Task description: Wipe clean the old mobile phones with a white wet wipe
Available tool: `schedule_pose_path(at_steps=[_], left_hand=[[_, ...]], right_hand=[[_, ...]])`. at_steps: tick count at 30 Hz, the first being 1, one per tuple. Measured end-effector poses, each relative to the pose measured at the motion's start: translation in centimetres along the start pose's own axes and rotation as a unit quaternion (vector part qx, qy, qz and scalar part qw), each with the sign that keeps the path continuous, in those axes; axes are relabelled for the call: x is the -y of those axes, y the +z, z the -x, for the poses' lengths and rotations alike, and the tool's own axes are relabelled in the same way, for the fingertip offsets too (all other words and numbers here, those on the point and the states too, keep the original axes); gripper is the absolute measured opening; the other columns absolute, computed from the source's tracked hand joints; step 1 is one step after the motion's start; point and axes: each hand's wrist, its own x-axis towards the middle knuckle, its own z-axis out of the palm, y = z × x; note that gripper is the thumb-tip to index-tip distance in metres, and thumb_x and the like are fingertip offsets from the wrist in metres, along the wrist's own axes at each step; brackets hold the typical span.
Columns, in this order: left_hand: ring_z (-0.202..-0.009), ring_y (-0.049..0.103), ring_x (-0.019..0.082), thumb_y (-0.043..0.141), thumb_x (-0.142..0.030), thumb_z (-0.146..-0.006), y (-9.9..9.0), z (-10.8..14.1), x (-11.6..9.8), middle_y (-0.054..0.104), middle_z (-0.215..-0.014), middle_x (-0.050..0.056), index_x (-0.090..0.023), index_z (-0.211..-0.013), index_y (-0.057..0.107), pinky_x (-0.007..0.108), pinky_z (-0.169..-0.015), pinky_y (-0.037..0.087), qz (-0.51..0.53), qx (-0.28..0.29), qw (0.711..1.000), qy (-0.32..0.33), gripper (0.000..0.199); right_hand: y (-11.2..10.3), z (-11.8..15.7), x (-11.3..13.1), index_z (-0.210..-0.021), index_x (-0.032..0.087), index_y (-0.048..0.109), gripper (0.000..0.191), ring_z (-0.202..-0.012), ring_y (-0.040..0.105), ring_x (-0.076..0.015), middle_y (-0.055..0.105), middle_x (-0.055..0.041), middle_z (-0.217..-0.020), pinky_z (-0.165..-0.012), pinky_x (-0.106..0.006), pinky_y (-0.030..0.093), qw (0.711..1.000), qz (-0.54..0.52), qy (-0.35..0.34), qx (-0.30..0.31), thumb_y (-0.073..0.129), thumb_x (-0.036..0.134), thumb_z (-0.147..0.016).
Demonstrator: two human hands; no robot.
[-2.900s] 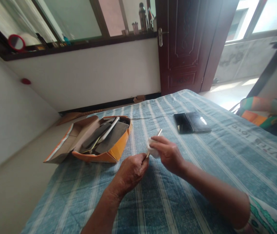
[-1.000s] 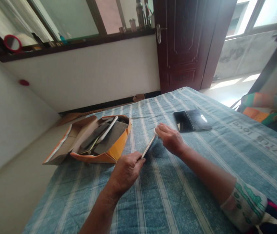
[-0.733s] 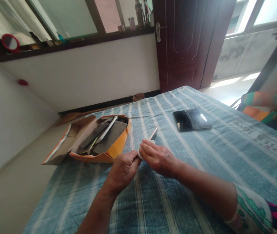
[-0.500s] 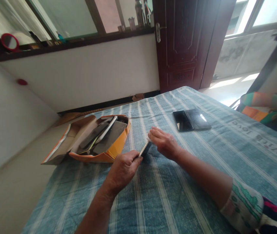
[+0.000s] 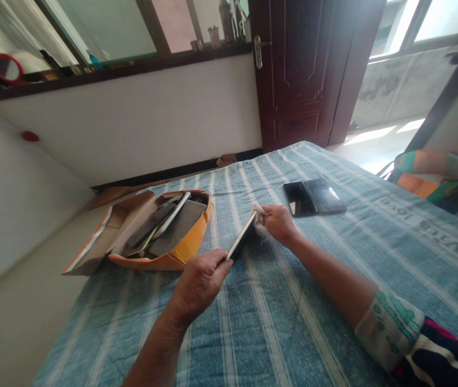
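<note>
My left hand [image 5: 202,282] is closed on the near end of a thin, flat phone [image 5: 242,236], seen almost edge-on with a pale edge and a dark face. At its far end, my right hand [image 5: 280,223] pinches a crumpled white tissue [image 5: 258,214] that touches the phone. Left of my hands sits an open orange cardboard box [image 5: 186,250] packed with several dark flat devices and one white-edged one. Beyond my right hand, two dark phones [image 5: 299,199] lie side by side, screens up.
A blue striped cloth [image 5: 261,333] covers the bed under everything. The box's lid flap [image 5: 92,242] hangs open to the left. A colourful bag [image 5: 430,172] stands past the right edge. A dark red door [image 5: 297,80] and a cluttered windowsill [image 5: 132,70] are behind.
My right hand has shifted slightly right and turned, so the tissue and more of the phone's edge now show. My left hand keeps its hold on the phone.
</note>
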Motion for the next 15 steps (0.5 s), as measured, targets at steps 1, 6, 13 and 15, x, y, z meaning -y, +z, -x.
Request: schedule_pose_path(at_steps=[1,6,13,15], left_hand=[[-0.06,0.055,0.014,0.045,-0.031,-0.087,0.0,0.0,0.0,0.059,-0.063,0.001,-0.017,-0.073,0.062,0.025,-0.06,0.038,-0.001,-0.002,1.0,0.001,0.026],[-0.059,0.055,0.014,0.047,-0.03,-0.086,0.0,0.0,-0.2,0.06,-0.062,0.0,-0.018,-0.074,0.064,0.024,-0.059,0.04,-0.004,-0.026,1.0,0.017,0.023],[-0.059,0.057,0.014,0.051,-0.031,-0.084,-0.1,0.2,-0.6,0.062,-0.062,0.0,-0.019,-0.077,0.067,0.023,-0.059,0.043,0.019,-0.047,0.998,0.028,0.022],[-0.059,0.057,0.014,0.051,-0.032,-0.083,-0.1,0.1,-0.6,0.063,-0.063,0.0,-0.019,-0.075,0.067,0.023,-0.059,0.043,0.025,-0.042,0.999,0.021,0.022]], right_hand=[[0.1,0.0,-0.2,-0.055,0.016,0.06,0.021,-0.056,0.048,-0.0121,0.048,0.0034,-0.051,-0.053,-0.022,0.034,1.0,-0.005,0.011,0.002,0.045,0.015,-0.069],[0.4,0.0,-1.2,-0.052,0.016,0.057,0.016,-0.051,0.042,-0.0104,0.043,0.0035,-0.048,-0.047,-0.021,0.029,0.997,-0.049,0.053,0.026,0.043,0.017,-0.061],[-0.6,0.3,-1.0,-0.056,0.015,0.058,0.015,-0.048,0.039,-0.0089,0.045,0.0033,-0.051,-0.044,-0.021,0.028,0.99,-0.104,0.084,0.033,0.043,0.019,-0.058],[-1.2,0.4,-0.7,-0.055,0.015,0.057,0.015,-0.049,0.039,-0.0088,0.045,0.0033,-0.051,-0.045,-0.021,0.028,0.99,-0.103,0.086,0.03,0.043,0.018,-0.058]])
